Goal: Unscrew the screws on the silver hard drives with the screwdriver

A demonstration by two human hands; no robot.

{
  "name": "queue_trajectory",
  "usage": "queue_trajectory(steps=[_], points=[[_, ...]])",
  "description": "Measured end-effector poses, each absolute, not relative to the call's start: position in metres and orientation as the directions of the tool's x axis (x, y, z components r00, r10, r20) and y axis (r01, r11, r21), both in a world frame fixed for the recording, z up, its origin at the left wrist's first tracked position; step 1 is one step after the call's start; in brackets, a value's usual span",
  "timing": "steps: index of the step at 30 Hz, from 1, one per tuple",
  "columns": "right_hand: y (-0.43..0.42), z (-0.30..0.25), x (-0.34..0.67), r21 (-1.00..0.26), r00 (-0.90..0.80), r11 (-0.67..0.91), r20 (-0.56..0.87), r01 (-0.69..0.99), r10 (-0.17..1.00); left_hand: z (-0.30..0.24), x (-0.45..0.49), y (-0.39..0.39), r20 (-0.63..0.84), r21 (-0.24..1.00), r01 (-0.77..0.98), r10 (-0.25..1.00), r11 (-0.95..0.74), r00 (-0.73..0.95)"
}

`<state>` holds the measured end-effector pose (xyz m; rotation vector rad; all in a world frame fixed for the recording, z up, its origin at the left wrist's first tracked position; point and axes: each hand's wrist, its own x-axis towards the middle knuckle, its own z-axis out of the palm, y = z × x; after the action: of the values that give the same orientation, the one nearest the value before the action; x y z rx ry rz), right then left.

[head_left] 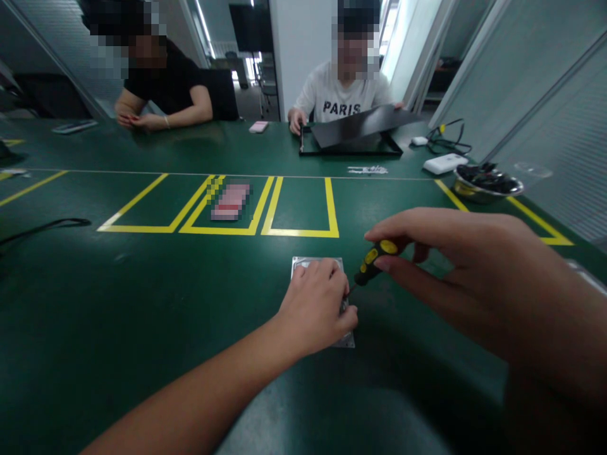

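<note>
A small silver metal plate (pixel 303 264), like a hard drive, lies flat on the green table (pixel 142 303). My left hand (pixel 315 306) rests on top of it, fingers curled, pressing it down and covering most of it. My right hand (pixel 455 265) pinches a small screwdriver (pixel 372 260) with a yellow and black handle. The screwdriver slants down to the left, its tip at the plate's right edge beside my left fingers.
Yellow tape boxes (pixel 298 215) mark the table beyond; a pink object (pixel 231 201) lies in one. A metal bowl (pixel 486 183) of dark parts and a white box (pixel 444 163) sit at right. Two people sit opposite; one handles a black panel (pixel 360 129).
</note>
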<state>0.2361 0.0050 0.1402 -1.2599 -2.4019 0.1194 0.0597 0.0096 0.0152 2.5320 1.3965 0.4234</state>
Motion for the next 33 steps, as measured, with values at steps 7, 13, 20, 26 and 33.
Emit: queue_trajectory(steps=[7,13,20,26,33], points=[[0.0053,0.1397,0.235,-0.263,-0.507,0.598,0.341,0.757,0.792,0.013,0.0592,0.0102,0.151,0.326,0.785,0.849,-0.526,0.506],[0.0056,0.1395,0.235,-0.239,-0.52,0.591,0.301,0.771,0.8,0.0136,0.0598,0.0098,0.156,0.336,0.78,0.848,-0.527,0.506],[0.0056,0.1404,0.2354,-0.25,-0.504,0.572,0.288,0.781,0.814,0.0141,0.0597,0.0101,0.149,0.336,0.782,0.85,-0.525,0.506],[0.0107,0.135,0.2395,-0.286,-0.514,0.604,0.332,0.744,0.791,0.0135,0.0594,0.0091,0.152,0.328,0.781,0.846,-0.531,0.512],[0.0101,0.1349,0.2396,-0.3,-0.508,0.598,0.329,0.743,0.796,0.0139,0.0597,0.0086,0.15,0.344,0.778,0.849,-0.526,0.507]])
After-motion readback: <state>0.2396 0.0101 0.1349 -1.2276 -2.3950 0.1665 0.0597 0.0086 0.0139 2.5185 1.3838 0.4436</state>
